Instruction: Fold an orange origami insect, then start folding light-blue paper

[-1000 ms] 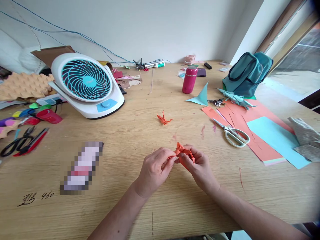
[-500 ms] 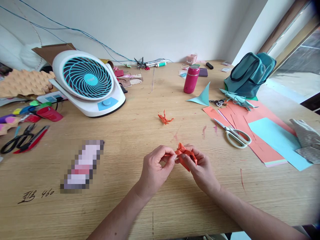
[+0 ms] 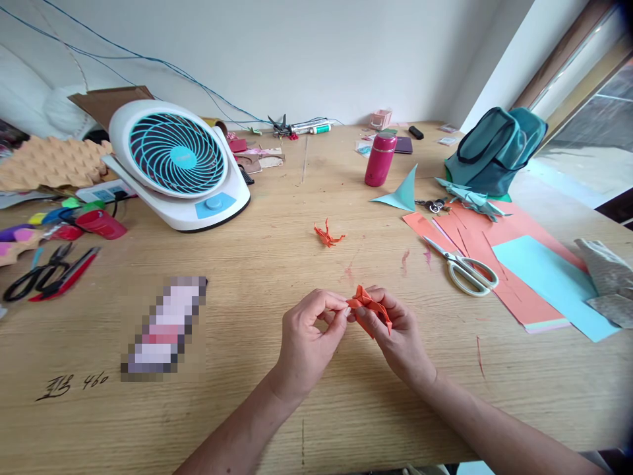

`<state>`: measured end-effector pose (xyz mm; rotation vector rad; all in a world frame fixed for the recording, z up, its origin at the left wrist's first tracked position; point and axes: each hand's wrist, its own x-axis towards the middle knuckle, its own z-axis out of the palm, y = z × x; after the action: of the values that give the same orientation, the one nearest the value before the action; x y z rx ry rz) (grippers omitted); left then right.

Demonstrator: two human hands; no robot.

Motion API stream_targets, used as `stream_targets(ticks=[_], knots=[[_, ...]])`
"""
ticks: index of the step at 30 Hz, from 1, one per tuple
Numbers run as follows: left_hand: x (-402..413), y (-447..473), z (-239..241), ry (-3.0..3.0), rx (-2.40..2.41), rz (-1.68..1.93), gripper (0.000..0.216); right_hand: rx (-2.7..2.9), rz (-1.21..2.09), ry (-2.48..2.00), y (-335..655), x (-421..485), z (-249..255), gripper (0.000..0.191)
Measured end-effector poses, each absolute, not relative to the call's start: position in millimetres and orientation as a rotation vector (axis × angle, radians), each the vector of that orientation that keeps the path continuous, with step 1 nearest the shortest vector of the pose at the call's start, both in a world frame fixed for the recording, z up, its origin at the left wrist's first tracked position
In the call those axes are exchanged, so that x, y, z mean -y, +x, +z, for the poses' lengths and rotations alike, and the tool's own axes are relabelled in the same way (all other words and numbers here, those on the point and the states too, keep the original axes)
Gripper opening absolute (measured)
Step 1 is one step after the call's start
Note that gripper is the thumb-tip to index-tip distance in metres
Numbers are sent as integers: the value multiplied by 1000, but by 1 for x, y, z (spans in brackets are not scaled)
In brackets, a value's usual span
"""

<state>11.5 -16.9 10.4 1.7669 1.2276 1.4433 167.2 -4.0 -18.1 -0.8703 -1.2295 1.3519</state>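
Both hands pinch an orange paper fold (image 3: 370, 307) above the table (image 3: 277, 402): left hand (image 3: 309, 340), right hand (image 3: 398, 336).

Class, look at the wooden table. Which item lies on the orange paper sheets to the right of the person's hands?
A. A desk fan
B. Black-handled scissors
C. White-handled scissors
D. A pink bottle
C: the white-handled scissors lie with their handles on the orange paper sheets, while the desk fan, pink bottle and black-handled scissors sit elsewhere.

Bright daylight from the right, soft shadows, sharp centre, wide-angle bending and darkened corners at the edges
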Motion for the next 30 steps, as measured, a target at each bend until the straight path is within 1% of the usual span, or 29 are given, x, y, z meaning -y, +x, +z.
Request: stream_targets(ticks=[7,13,15,20,25,28,30], knots=[[18,12,9,1624,-1217,1430,13,1172,1352,-881,165,3,-17,17],[16,13,10,1577,-1255,1410,14,1189,1354,-891,164,4,-18,15],[16,13,9,1557,-1250,1368,13,1204,1316,-904,165,4,-20,14],[15,11,8,1496,-1213,1275,6,1295,1092,-963,166,3,-24,12],[13,10,11,1429,-1181,1245,11,1312,1054,-979,165,3,-24,14],[14,11,10,1482,-1168,1249,1,1329,989,-1016,166,3,-24,16],[15,13,9,1560,-1194,1280,4,1347,972,-1017,167,3,-24,14]])
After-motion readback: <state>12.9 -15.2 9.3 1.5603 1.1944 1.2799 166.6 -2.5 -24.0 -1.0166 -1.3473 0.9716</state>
